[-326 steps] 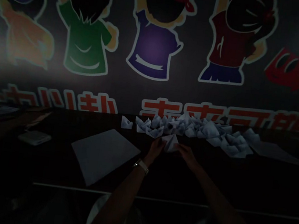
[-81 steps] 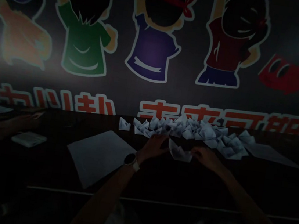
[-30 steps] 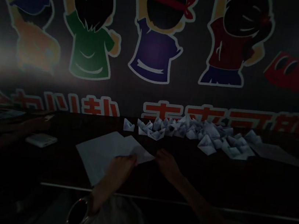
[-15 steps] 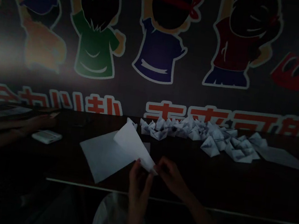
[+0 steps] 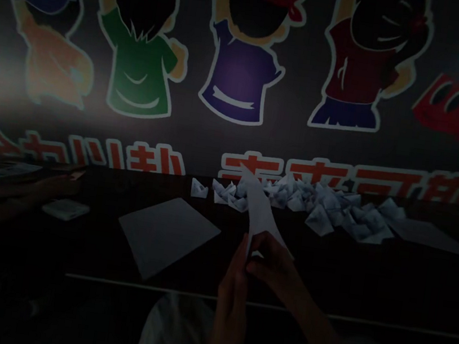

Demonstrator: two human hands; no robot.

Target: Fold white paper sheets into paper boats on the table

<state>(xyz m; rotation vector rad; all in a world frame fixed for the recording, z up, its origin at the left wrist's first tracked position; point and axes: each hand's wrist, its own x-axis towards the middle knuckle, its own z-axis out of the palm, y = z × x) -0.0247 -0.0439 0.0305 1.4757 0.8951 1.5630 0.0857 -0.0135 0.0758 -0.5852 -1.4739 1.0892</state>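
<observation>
The scene is very dim. My left hand (image 5: 235,281) and my right hand (image 5: 273,266) meet in front of me, both pinching the lower edge of a white paper sheet (image 5: 259,210) that stands up off the dark table (image 5: 367,282). A stack of flat white paper (image 5: 167,234) lies to the left of my hands. Several folded paper boats (image 5: 318,210) are heaped along the table's far edge, beyond the raised sheet.
A wall mural of cartoon children (image 5: 237,53) with red lettering rises behind the table. A small white flat object (image 5: 65,209) lies at the left. Another person's arm (image 5: 14,187) rests on the table at far left. A loose sheet (image 5: 426,234) lies at far right.
A finished paper boat was set down by the heap. My hands then took a fresh sheet from the stack, lifted it and brought it right, in front of me.
</observation>
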